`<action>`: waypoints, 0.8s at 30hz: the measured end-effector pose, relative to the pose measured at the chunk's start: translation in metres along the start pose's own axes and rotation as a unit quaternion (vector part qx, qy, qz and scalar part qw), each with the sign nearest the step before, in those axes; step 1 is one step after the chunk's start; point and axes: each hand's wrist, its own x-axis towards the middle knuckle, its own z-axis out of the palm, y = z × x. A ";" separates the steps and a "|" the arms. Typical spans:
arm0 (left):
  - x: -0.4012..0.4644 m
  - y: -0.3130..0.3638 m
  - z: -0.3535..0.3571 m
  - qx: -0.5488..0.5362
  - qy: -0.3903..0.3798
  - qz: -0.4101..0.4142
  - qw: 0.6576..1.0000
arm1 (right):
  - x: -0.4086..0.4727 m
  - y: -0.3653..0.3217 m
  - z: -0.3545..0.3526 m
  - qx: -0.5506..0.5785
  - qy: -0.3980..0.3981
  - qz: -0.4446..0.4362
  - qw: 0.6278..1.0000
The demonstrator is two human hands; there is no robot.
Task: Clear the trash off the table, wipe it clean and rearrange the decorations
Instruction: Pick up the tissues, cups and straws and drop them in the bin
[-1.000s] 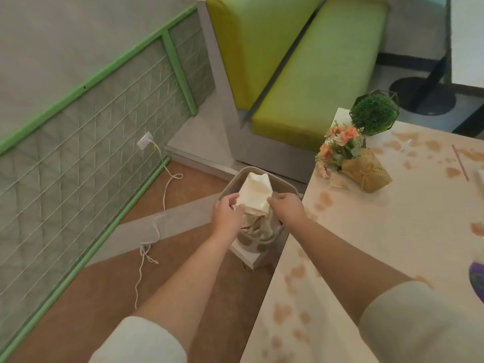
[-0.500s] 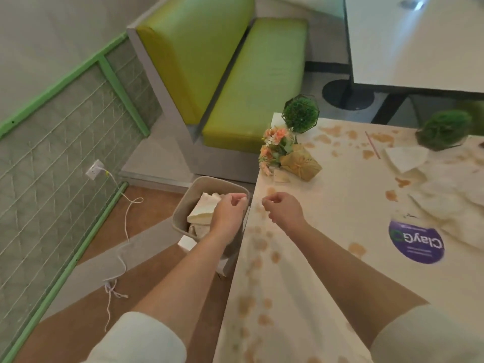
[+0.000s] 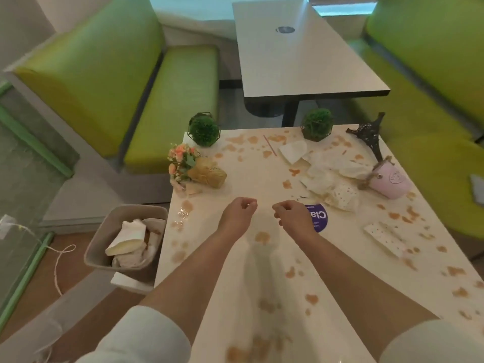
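The pile of crumpled white paper napkins (image 3: 331, 179) is lying on the far right of the brown-spotted white table (image 3: 235, 271), touching the tipped pink tin bucket (image 3: 391, 182). Grabbing fast might knock that bucket off. The left hand (image 3: 237, 214) and right hand (image 3: 293, 216) are hovering mid-table, loosely curled, holding nothing.

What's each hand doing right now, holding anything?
Left hand: fingers loosely curled, holding nothing, above the table.
Right hand: fingers loosely curled, holding nothing.
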 end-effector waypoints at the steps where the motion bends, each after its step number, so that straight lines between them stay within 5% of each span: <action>1: 0.000 0.005 0.012 0.006 -0.009 -0.001 1.000 | 0.002 0.005 -0.013 -0.001 0.005 -0.002 1.000; 13: -0.008 0.052 0.164 0.045 -0.055 -0.020 0.997 | 0.036 0.085 -0.165 -0.130 0.067 -0.006 0.989; 18: -0.011 0.055 0.217 0.060 -0.088 -0.022 0.994 | 0.049 0.123 -0.213 -0.295 0.104 -0.018 0.950; 24: -0.016 0.056 0.257 0.063 -0.116 -0.039 0.990 | 0.057 0.159 -0.247 -0.338 0.095 -0.015 0.936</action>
